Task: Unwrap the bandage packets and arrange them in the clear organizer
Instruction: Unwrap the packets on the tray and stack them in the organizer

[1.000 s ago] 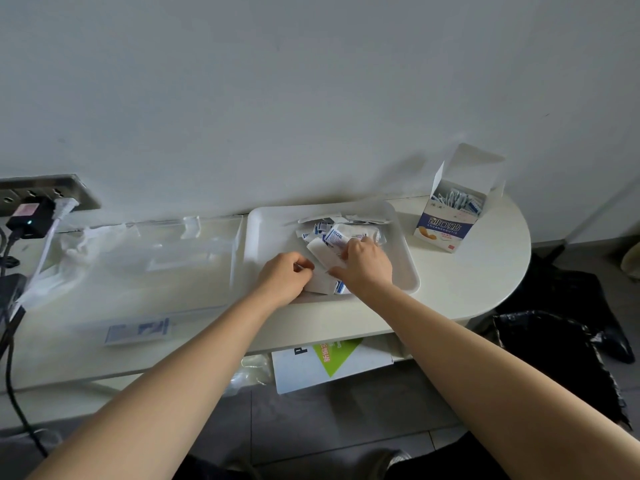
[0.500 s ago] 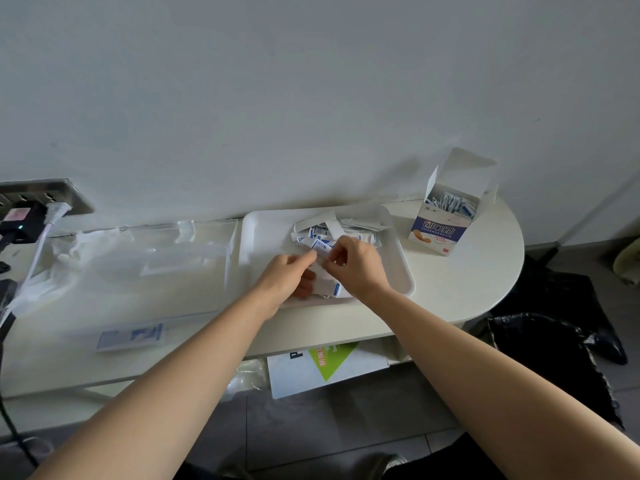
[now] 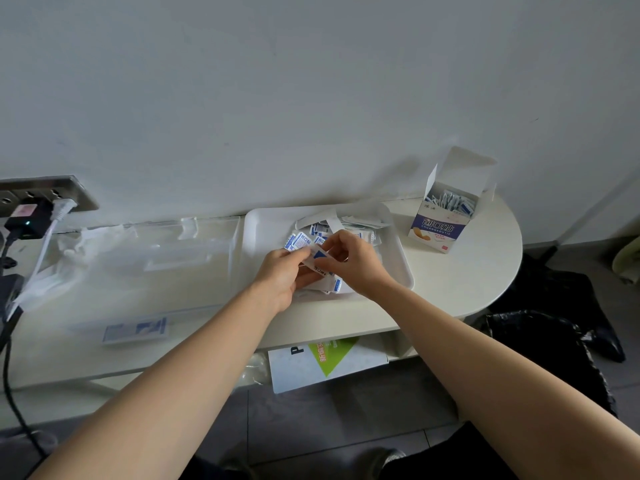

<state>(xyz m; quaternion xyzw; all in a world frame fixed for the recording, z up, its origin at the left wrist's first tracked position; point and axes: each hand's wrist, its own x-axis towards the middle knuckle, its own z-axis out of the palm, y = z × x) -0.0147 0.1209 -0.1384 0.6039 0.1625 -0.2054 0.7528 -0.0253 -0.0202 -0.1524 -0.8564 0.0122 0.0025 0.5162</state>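
A white tray (image 3: pixel 263 233) on the table holds a heap of white and blue bandage packets (image 3: pixel 349 227) and torn paper strips. Over the tray, my left hand (image 3: pixel 281 276) and my right hand (image 3: pixel 349 258) both pinch one bandage packet (image 3: pixel 318 255), each at one end, with a blue patch showing between the fingertips. The clear organizer (image 3: pixel 138 265) lies flat to the left of the tray, and a bandage (image 3: pixel 135 329) lies at its front edge. More packets lie under my hands, partly hidden.
An open bandage box (image 3: pixel 441 223) with packets inside stands right of the tray. Crumpled clear plastic (image 3: pixel 69 251) lies at the left beside a wall socket with plugs and cables (image 3: pixel 31 216). A paper sheet (image 3: pixel 325 362) lies below the table. Black bags (image 3: pixel 554 341) sit on the floor.
My hands have lifted from the pile, brought one packet up between them, and its wrapper has begun to part. The view has shifted slightly.
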